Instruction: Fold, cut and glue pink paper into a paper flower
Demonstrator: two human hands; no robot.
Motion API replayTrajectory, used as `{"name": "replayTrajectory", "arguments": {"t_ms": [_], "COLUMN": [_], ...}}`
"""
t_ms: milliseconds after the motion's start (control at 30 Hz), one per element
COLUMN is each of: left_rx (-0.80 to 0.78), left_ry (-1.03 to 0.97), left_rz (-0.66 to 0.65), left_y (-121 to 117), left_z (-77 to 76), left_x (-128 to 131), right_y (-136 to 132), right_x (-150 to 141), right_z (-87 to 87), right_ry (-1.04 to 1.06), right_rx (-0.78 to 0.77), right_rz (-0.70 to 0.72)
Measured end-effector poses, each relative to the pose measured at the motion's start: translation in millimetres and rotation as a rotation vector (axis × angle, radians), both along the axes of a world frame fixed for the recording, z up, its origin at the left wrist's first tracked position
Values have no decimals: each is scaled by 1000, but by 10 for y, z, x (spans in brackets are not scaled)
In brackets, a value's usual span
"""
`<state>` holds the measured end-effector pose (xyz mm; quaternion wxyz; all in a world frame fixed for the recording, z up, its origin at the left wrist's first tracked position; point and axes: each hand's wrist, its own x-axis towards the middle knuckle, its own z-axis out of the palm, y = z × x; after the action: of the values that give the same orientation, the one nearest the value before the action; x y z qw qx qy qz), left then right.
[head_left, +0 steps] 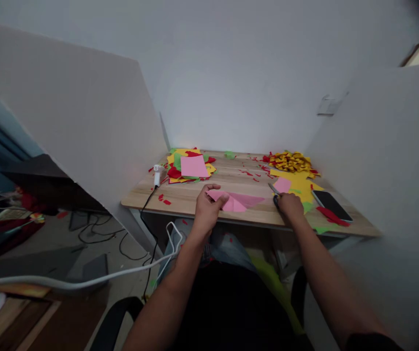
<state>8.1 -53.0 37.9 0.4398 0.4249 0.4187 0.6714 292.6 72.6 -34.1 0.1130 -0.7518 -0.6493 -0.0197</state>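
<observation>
Pinched between the thumb and fingers of my left hand is a folded piece of pink paper, held just above the front edge of the wooden table. My right hand is closed around the dark handles of a pair of scissors, whose blades point away from me and to the left. The scissors and the pink paper are apart. Behind the scissors lies a small pink paper piece on yellow paper.
A square pink sheet tops a pile of coloured scraps at the back left. Yellow curled paper pieces are heaped at the back right. A phone lies at the right, a white plug at the left. White panels flank the table.
</observation>
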Motion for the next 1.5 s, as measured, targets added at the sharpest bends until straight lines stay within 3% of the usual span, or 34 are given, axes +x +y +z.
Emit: {"name": "replayTrajectory", "arguments": {"t_ms": [133,300,333,400,533,633,767,933,1267,1500], "left_rx": [5,-1,6,30,74,67,85,152,129,98], "left_ry": [85,178,180,150,36,-77,-138,-167,-134,9], "left_rz": [46,96,91,65,-100,-336,-403,-407,-427,-104], "left_y": [31,51,45,17,-97,-175,-184,-176,-182,-58], "left_z": [-62,-112,-109,-86,8,62,42,0,3,-60], "left_x": [-26,-17,-8,6,-15,-47,-35,2,17,4], "right_y": [-310,-897,-990,-1117,-1207,-1264,-1365,-1433,-1421,-1360], "right_x": [-203,-706,-824,-1036,-1244,-1252,-1260,-1322,-1351,-1340], "right_z": [228,615,669,729,713,696,711,702,636,579], "right_ry": [254,587,760,1066,1627,1771,1976,2128,2115,1883], "right_rx": [234,380,399,319,186,170,65,-90,-81,145], "right_rz": [95,409,527,627,468,402,367,375,395,422]}}
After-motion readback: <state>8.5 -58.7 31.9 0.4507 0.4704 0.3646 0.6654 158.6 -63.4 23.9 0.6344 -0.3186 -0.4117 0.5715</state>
